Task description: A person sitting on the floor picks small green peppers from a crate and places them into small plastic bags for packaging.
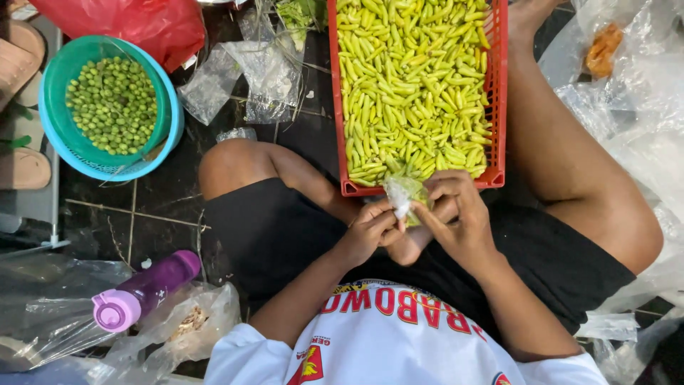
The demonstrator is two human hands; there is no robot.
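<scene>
left hand (370,229): fingers pinched on the lower left side of a small clear plastic bag (403,194), holding it just below the near edge of the red crate, over the person's lap.

right hand (456,211): fingers curled around the right side of that same bag, thumb and fingertips pressing on the plastic. So both hands are clamped on it, touching each other around it.

small clear plastic bag: looks like it has a few green chillies inside, though it's crumpled and whitish so I can't tell how many. It sits right up against the crate's near rim.

red crate (496,93): slatted plastic, on the dark floor (157,214) between the person's bent legs, packed with yellow-green chillies (410,78) pretty much edge to edge.

teal basket (60,78): round, nested in a light blue basin, near the top left, well apart from the hands, holding a heap of small round green fruits (112,103).

purple bottle (146,289): lying on its side with a pink cap, lower left, resting on crumpled clear plastic.

empty clear bags (253,71): loose on the floor between the teal basket and the crate.

red plastic bag (135,25): bunched at the top edge, just above the teal basket.

right side: more clear plastic piled up, one bag with something orange (602,50) inside near the top right corner.
</scene>
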